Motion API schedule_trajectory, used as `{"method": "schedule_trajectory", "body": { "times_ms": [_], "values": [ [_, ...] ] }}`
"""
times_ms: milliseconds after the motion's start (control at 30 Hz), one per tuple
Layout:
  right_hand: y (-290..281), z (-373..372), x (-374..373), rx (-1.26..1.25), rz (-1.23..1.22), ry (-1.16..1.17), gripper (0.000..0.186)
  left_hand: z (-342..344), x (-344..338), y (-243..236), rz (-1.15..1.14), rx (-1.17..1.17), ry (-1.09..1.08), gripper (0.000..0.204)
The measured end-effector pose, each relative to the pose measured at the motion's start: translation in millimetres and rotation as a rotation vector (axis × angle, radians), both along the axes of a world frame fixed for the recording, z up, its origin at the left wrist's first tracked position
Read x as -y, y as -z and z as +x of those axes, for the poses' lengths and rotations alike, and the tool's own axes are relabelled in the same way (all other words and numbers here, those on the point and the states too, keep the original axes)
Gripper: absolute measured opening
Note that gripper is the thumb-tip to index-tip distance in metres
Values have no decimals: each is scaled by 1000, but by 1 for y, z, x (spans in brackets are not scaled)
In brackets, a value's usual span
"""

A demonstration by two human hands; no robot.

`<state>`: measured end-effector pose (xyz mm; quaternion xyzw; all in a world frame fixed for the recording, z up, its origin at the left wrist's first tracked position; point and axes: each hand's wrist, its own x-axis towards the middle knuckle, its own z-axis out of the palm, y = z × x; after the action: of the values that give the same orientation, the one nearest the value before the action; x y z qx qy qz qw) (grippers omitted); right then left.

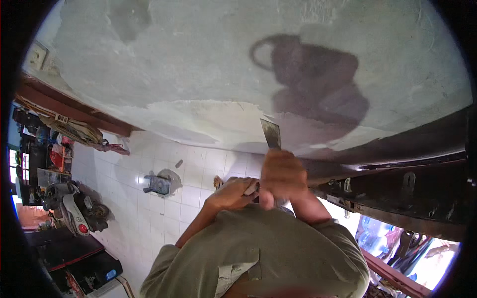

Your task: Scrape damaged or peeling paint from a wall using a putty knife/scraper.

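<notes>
My right hand [283, 176] grips a putty knife [271, 133], its metal blade angled up in front of a grey wall [194, 59] with a paler plaster patch [198, 116]; whether the blade touches the wall I cannot tell. My left hand [233, 193] is closed just left of and below the right one, around something mostly hidden. A shadow of my hands and a tool falls on the wall at the upper right.
A plastic-lined container [160, 185] sits on the white tiled floor [149, 218]. A parked scooter [74, 213] and cluttered shelves [54, 156] are at the left. A dark door or frame [397, 191] with metal latches runs along the right, beside a bright opening.
</notes>
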<state>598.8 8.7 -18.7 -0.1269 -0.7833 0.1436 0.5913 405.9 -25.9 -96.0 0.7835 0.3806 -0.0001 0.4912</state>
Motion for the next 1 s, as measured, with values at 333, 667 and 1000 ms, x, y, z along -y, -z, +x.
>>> {"method": "schedule_trajectory", "body": {
  "times_ms": [333, 667, 1000],
  "values": [
    [87, -4, -30, -143, -185, 274, 25, -9, 8, 2, -2, 91, -119, 39],
    [98, 1, 26, -352, -469, 453, 26, 2, -45, -27, 599, -83, -268, 55],
    [61, 32, 49, -117, -388, 587, 19, 39, -87, 15, 1011, -176, 100, 94]
  ]
}}
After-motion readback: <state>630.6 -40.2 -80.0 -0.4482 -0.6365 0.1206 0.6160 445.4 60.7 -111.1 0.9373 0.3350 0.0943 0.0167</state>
